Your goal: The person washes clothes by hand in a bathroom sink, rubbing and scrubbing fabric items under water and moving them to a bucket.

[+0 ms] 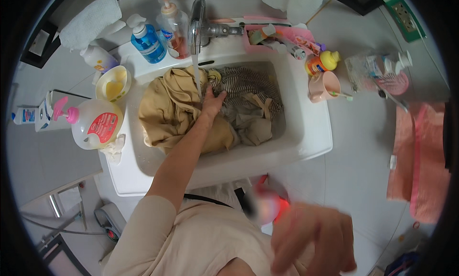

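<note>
My left hand (213,102) reaches into the white sink (315,132), fingers spread on the wet clothes, under or beside the running stream from the chrome faucet (195,28). A tan garment (172,96) bunches on the left side of the basin. To the right lie a dark striped cloth (247,82) and a greyish cloth (254,129), partly in water. My right hand (315,236) is raised close to the camera at the lower right, blurred, with bent fingers; whether it holds anything cannot be told. A blurred red and white object (269,206) shows beside it.
Pump bottles, one blue (148,42) and one clear (175,32), stand behind the basin. At left are a large pump bottle (96,123) and a bowl (122,75). A pink tray (251,46), a yellow bottle (328,60) and a pink cup (324,86) sit at right.
</note>
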`<action>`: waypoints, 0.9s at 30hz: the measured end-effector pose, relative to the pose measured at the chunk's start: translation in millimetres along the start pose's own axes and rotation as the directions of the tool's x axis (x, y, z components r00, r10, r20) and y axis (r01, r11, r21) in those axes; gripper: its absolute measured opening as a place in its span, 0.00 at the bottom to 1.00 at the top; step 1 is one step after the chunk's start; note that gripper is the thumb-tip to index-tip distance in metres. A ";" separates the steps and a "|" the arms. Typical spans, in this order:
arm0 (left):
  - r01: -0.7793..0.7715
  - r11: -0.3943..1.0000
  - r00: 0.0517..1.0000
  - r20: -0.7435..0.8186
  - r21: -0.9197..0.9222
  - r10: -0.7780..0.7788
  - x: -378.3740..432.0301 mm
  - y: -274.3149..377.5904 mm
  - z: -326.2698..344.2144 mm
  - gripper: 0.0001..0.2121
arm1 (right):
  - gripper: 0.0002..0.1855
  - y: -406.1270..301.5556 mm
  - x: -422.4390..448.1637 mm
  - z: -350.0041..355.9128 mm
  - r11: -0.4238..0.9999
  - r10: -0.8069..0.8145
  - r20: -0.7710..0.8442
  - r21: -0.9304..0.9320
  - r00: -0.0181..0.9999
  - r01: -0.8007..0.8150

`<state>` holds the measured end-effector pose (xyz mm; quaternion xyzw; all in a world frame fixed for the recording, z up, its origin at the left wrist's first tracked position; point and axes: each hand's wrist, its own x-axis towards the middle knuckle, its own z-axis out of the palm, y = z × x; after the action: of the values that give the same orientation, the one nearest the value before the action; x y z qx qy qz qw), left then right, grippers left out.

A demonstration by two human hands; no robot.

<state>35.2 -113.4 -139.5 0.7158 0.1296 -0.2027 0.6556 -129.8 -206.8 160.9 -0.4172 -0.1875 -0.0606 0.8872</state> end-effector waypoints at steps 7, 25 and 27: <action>-0.090 0.972 0.985 -0.161 -0.215 0.055 0.2 19.5 31.7 0.22 | 0.19 143.3 1.2 -222.7 0.638 0.085 -0.451 -0.661 0.889 -0.396; -0.051 0.752 0.871 -0.339 0.658 0.356 -14.1 58.0 15.9 0.18 | 0.22 108.8 -21.4 -255.9 0.511 0.627 -0.644 -0.085 0.438 -0.855; -0.050 0.741 0.793 -0.424 0.670 0.437 -9.0 42.9 23.3 0.16 | 0.26 113.5 -16.3 -249.6 0.462 0.629 -0.667 -0.093 0.400 -0.882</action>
<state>43.8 -140.3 -98.8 0.9294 0.1399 0.0754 0.3331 -44.5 -324.9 -71.9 -0.6045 0.3100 0.2062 0.7042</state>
